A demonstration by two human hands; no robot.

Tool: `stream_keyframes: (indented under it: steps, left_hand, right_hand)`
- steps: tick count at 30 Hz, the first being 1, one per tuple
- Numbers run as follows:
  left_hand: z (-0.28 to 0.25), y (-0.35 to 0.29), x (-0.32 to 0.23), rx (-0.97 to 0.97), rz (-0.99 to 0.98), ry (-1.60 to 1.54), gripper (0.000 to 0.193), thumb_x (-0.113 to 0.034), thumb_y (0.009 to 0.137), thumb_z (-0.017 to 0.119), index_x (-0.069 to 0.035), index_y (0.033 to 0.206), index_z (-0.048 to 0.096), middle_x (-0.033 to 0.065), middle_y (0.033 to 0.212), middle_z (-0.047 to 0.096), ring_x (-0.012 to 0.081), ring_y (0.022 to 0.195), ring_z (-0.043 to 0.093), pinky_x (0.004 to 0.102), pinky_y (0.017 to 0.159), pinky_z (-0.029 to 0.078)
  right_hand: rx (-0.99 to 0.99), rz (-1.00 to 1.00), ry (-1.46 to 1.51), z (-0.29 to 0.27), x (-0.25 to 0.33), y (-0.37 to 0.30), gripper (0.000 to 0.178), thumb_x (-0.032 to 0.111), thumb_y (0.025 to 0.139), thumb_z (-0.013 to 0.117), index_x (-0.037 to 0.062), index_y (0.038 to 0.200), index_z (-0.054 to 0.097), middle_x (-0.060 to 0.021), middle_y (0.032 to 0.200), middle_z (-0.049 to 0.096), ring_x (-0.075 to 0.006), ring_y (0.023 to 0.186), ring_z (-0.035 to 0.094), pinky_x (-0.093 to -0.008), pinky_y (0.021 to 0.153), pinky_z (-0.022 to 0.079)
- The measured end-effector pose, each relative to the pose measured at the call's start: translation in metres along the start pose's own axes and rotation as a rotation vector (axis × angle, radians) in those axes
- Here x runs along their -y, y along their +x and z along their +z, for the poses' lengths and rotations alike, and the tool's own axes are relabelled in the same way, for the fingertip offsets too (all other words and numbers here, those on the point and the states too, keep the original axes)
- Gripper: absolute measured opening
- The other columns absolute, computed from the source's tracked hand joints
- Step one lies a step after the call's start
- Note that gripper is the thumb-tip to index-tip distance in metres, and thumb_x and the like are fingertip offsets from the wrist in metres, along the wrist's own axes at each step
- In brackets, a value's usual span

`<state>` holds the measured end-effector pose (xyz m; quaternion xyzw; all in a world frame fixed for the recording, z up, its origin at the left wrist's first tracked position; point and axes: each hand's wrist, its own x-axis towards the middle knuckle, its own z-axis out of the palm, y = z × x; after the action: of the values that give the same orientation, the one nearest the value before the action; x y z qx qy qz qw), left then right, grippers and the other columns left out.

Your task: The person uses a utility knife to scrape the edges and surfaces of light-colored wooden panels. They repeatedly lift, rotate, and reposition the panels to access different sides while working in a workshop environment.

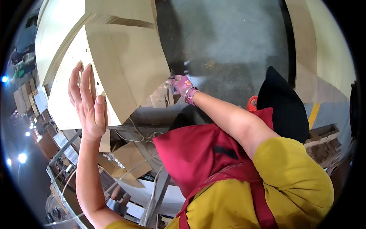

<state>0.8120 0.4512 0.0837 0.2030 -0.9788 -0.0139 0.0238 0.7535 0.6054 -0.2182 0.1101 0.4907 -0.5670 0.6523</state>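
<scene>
My left hand (87,103) is bare and lies flat, fingers together, against the edge of a large pale wooden board (122,65) that leans in front of me. My right hand (182,86) wears a pink patterned glove and reaches to the board's lower right corner. Its fingers are closed around a small dark object (171,80) held against that corner; what the object is I cannot tell. My right arm has a yellow sleeve, and a red apron (202,152) covers my front.
More pale boards are stacked at the top (118,13), and another board stands at the right (328,49). Grey concrete floor (228,38) lies beyond. Below are cardboard scraps (129,160), loose cables (141,133), a metal frame (61,149) and a pile of wood offcuts (324,149).
</scene>
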Motion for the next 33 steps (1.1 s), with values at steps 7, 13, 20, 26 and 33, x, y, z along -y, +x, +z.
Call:
stream_keyframes:
  steps: [7, 13, 20, 26, 33]
  left_hand:
    - [0.001, 0.0, -0.001, -0.026, 0.005, -0.084, 0.057, -0.043, 0.095, 0.034, -0.009, 0.14, 0.04, 0.0163, 0.147, 0.029, 0.0334, 0.137, 0.027, 0.0474, 0.11, 0.018]
    - [0.004, -0.002, 0.001, -0.054, 0.034, -0.075, 0.055, -0.043, 0.095, 0.036, -0.012, 0.14, 0.041, 0.0148, 0.146, 0.031, 0.0325, 0.135, 0.029, 0.048, 0.11, 0.021]
    - [0.002, -0.002, 0.005, -0.08, 0.053, -0.029, 0.051, -0.041, 0.095, 0.037, -0.016, 0.14, 0.042, 0.0127, 0.146, 0.032, 0.0317, 0.135, 0.03, 0.0484, 0.109, 0.022]
    - [0.009, -0.001, 0.003, -0.077, 0.043, -0.047, 0.052, -0.041, 0.096, 0.036, -0.017, 0.141, 0.041, 0.0128, 0.145, 0.032, 0.0317, 0.135, 0.03, 0.0487, 0.109, 0.022]
    - [0.002, -0.005, 0.006, -0.067, 0.042, -0.001, 0.053, -0.042, 0.096, 0.036, -0.015, 0.141, 0.041, 0.0127, 0.146, 0.032, 0.0304, 0.135, 0.03, 0.0487, 0.109, 0.022]
  right_hand:
    - [-0.1, -0.033, -0.149, 0.008, -0.006, -0.003, 0.015, 0.016, 0.088, 0.062, 0.0012, 0.084, 0.061, -0.0055, 0.073, 0.06, -0.0146, 0.061, 0.058, -0.0303, 0.053, 0.055]
    - [-0.146, -0.02, 0.006, 0.016, -0.009, -0.001, 0.016, 0.015, 0.087, 0.062, -0.0001, 0.083, 0.058, -0.0074, 0.076, 0.06, -0.0178, 0.063, 0.061, -0.0317, 0.054, 0.057]
    - [-0.208, -0.097, 0.087, 0.031, -0.014, -0.008, 0.019, 0.017, 0.087, 0.061, -0.0008, 0.083, 0.056, -0.0093, 0.071, 0.059, -0.0201, 0.058, 0.061, -0.0334, 0.05, 0.052]
    - [-0.247, -0.133, -0.194, 0.016, -0.021, 0.006, 0.022, 0.019, 0.087, 0.06, -0.001, 0.082, 0.055, -0.0113, 0.066, 0.056, -0.0235, 0.052, 0.061, -0.0352, 0.049, 0.049]
    - [-0.172, -0.469, -0.525, 0.039, 0.008, -0.05, 0.024, 0.02, 0.084, 0.061, -0.0024, 0.079, 0.058, -0.0123, 0.065, 0.056, -0.0208, 0.062, 0.061, -0.0343, 0.055, 0.05]
